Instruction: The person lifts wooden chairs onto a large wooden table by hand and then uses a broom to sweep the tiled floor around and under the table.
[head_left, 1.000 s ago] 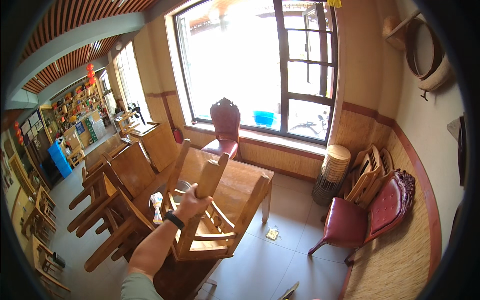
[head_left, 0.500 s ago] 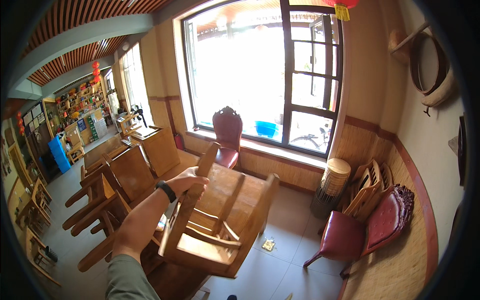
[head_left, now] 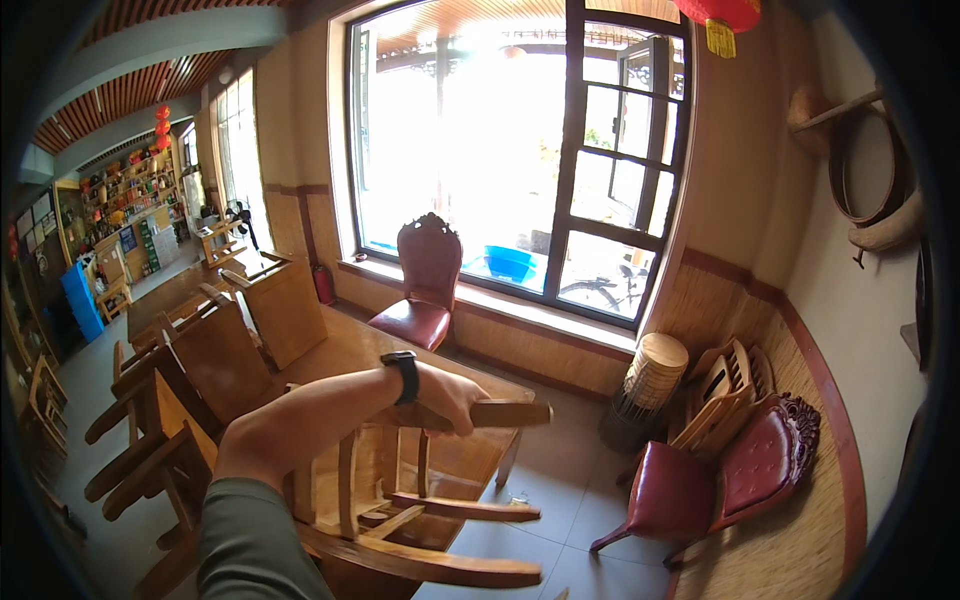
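Note:
My left hand (head_left: 450,397), with a dark watch (head_left: 404,378) on its wrist, is closed round one leg of a wooden chair (head_left: 430,563). The chair lies tipped over, its legs pointing to the right, at the near end of a long wooden table (head_left: 350,338). My forearm hides part of its seat and back, and I cannot tell whether it rests on the tabletop. To the left, other wooden chairs (head_left: 222,350) stand upturned on the table with their legs out. My right hand is outside the picture.
A red padded chair (head_left: 430,262) stands beyond the table by the window. On the right are another red chair (head_left: 678,490), several stacked wooden chairs (head_left: 718,385) and a woven cylindrical lamp (head_left: 657,362). A fire extinguisher (head_left: 323,286) stands by the wall.
The chair in my left hand has turned from legs pointing up and away to legs pointing right, and has come lower. My view has shifted slightly to the right.

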Demonstrator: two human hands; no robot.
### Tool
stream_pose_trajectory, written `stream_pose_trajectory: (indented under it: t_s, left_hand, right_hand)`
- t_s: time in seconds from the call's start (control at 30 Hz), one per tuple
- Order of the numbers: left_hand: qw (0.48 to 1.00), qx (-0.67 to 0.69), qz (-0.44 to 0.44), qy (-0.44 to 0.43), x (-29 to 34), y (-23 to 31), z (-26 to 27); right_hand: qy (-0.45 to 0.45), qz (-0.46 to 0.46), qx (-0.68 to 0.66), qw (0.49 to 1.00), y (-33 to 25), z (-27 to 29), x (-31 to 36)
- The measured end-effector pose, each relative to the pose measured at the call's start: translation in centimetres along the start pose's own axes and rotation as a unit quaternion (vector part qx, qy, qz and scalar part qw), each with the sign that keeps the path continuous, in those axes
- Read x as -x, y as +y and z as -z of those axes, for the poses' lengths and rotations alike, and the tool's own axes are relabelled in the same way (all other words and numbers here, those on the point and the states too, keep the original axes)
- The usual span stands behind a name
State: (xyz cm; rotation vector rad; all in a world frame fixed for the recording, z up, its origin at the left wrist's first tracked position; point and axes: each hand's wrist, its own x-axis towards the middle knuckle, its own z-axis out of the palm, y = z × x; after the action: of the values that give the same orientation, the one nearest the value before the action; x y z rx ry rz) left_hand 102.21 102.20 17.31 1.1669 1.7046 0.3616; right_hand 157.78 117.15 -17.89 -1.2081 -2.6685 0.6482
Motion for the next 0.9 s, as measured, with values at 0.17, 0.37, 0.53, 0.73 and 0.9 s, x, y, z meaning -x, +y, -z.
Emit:
stream_pose_trajectory:
  t_s: [0.17, 0.37, 0.53, 0.73, 0.9]
  left_hand:
    - [0.983, -0.08, 0.014, -0.167, -4.7, -1.7, 1.6]
    - [0.965, -0.235, -0.108, -0.05, -9.9, -6.3, 2.7]
    - [0.955, -0.272, -0.106, 0.052, -11.8, -7.9, 4.6]
    - [0.913, -0.337, -0.084, 0.212, -13.6, -8.3, 6.4]
    - [0.759, -0.386, -0.152, 0.501, -12.8, -8.5, 8.7]
  right_hand:
    - [-0.007, -0.034, 0.022, 0.999, -4.4, 1.4, -1.8]
    - [0.045, -0.004, 0.019, 0.999, -4.9, 1.0, -2.9]
    - [0.045, 0.005, -0.022, 0.999, -5.3, 0.9, -5.0]
    - [0.001, 0.019, -0.025, 1.0, -4.7, 1.6, -8.6]
    - [-0.035, 0.019, -0.023, 0.999, -1.6, 1.1, -12.3]
